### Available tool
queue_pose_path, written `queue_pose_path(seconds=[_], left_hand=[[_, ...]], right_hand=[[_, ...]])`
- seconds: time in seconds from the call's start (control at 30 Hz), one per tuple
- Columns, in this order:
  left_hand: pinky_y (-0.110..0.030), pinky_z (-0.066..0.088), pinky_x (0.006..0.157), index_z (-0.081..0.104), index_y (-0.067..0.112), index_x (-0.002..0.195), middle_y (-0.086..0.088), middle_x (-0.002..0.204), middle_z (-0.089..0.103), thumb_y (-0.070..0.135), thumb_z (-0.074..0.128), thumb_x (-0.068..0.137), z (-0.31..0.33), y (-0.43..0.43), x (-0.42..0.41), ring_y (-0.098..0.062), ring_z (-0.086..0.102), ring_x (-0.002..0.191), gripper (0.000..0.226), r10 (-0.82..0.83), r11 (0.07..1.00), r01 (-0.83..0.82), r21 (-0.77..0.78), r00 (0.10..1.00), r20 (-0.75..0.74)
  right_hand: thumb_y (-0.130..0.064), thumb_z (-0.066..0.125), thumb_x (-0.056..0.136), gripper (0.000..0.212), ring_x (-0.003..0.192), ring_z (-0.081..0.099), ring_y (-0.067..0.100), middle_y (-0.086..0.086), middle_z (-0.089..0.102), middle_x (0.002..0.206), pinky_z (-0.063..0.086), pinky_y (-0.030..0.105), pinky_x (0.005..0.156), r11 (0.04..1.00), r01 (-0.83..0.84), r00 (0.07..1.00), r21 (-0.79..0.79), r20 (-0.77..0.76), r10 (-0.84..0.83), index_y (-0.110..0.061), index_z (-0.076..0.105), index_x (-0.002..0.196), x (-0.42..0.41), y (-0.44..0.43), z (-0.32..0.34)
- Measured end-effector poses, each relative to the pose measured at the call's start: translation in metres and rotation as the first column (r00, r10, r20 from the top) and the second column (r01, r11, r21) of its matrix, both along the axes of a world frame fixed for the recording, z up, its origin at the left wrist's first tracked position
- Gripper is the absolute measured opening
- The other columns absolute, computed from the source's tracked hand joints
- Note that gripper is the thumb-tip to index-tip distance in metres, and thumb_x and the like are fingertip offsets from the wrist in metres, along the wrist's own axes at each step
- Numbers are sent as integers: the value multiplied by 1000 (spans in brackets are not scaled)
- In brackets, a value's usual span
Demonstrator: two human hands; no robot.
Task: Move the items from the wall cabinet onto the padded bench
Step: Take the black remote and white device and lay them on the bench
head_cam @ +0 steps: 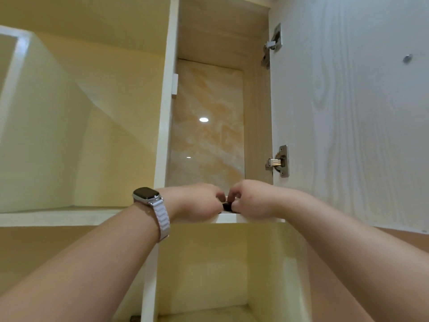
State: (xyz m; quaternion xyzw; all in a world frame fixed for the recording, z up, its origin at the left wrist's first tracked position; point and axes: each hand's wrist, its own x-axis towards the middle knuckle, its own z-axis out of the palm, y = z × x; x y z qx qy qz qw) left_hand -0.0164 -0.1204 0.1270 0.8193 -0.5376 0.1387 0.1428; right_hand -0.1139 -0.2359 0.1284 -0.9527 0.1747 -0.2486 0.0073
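I look up into the open wall cabinet point(210, 126), whose back is a marbled orange panel. Both my hands reach over the front edge of its shelf point(228, 218). My left hand point(197, 202), with a watch on the wrist, and my right hand point(249, 199) meet fingertip to fingertip around a small dark item point(227, 206) lying on the shelf. Only a sliver of that item shows between the fingers, so its shape stays hidden. The padded bench is out of view.
The cabinet door point(348, 112) stands open at the right, hung on two metal hinges point(279, 161). An open cream-coloured niche point(81, 135) lies to the left, and another open compartment point(209, 270) sits below the shelf.
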Motion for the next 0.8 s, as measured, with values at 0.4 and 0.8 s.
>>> queue_pose_path(seconds=[0.4,0.8], left_hand=[[-33,39,89,58,13,120,-6,117,59,20,40,96,-4,-1,-5,-20,50,103,31,-92,996,92,-11,982,-164],[-26,50,76,64,34,96,17,93,62,69,55,79,-13,14,-5,-3,59,85,40,-150,982,166,-88,975,163]], right_hand=[[-15,48,91,10,77,52,32,3,51,84,46,37,62,925,122,946,-359,325,2,-17,42,98,-36,11,-31],[3,69,70,29,51,44,28,8,54,77,30,28,46,890,265,723,-372,687,72,-4,63,97,-66,-3,-86]])
